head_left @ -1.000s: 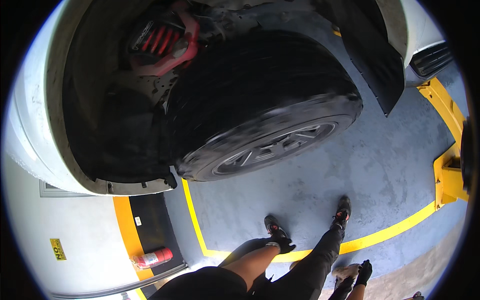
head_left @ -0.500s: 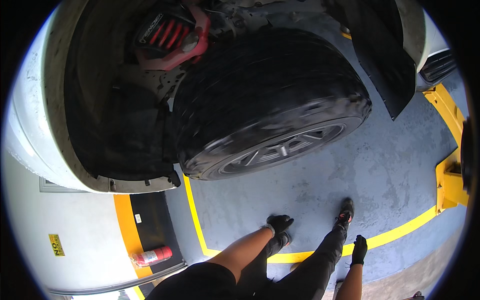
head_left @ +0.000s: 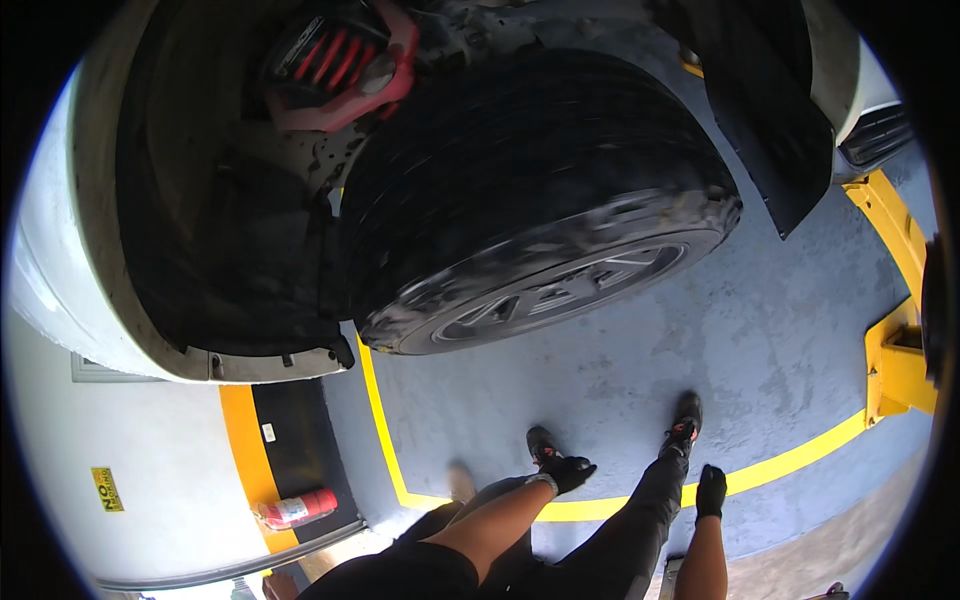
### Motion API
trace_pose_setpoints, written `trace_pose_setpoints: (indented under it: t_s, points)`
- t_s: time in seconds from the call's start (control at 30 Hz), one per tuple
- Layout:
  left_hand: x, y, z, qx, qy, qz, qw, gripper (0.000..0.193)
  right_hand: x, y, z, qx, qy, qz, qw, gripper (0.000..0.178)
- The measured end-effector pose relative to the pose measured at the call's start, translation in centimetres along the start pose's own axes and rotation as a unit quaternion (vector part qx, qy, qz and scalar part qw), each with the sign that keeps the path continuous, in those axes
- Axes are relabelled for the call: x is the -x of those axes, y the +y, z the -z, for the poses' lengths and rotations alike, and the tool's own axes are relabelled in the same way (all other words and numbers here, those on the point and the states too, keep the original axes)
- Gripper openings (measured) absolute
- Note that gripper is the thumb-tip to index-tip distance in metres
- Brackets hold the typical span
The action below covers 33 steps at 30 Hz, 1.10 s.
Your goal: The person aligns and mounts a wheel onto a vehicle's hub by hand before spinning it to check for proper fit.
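Before me hangs a large black tyre on a grey wheel rim, under the arch of a white vehicle. Its tread is streaked with motion blur. My left hand, in a black glove, is low in front of my left shoe, well apart from the tyre; its fingers are curled together with nothing visible in them. To the right of my right leg hangs my right hand, also black-gloved and curled into a loose fist. It touches nothing.
A red suspension spring shows above the tyre, and a black mud flap hangs right. Yellow lift arm stands at far right. A fire extinguisher is by the left wall. Another person's beige shoe is behind my left arm.
The wheel's spokes have turned. My left hand has shifted slightly right and down, my right slightly left and up. Another person's shoe and leg have come into view at lower left.
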State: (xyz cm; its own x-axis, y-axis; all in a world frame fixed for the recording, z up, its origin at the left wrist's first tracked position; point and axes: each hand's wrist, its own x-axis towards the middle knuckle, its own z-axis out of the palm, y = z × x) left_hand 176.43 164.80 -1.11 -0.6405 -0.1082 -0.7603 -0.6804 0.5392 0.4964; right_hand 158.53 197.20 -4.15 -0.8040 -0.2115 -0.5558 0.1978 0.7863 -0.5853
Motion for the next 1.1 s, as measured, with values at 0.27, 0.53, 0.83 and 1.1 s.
trace_pose_setpoints:
  t_s: [0.27, 0.53, 0.83, 1.1]
  points:
    - [2.3, -13.0, 17.1, 0.397, 0.543, 0.093, 0.734, 0.044, -4.2, -36.6, -0.1, -0.054, 0.065, 0.474, 0.876, 0.029]
    - [6.0, -14.4, 37.3, 0.7, 0.493, -0.106, 0.506, 0.061, 4.1, -62.2, -4.1, 0.029, 0.142, 0.821, 0.552, 0.033]
    - [8.7, 6.9, 39.4, 0.464, 0.696, -0.211, 0.506, 0.055, -8.7, -56.0, 7.5, 0.092, 0.314, 0.757, 0.566, 0.056]
    - [-6.7, 32.9, 33.2, -0.26, 0.826, -0.091, 0.491, 0.057, -27.7, -37.3, 11.5, -0.126, 0.274, 0.563, 0.77, 0.059]
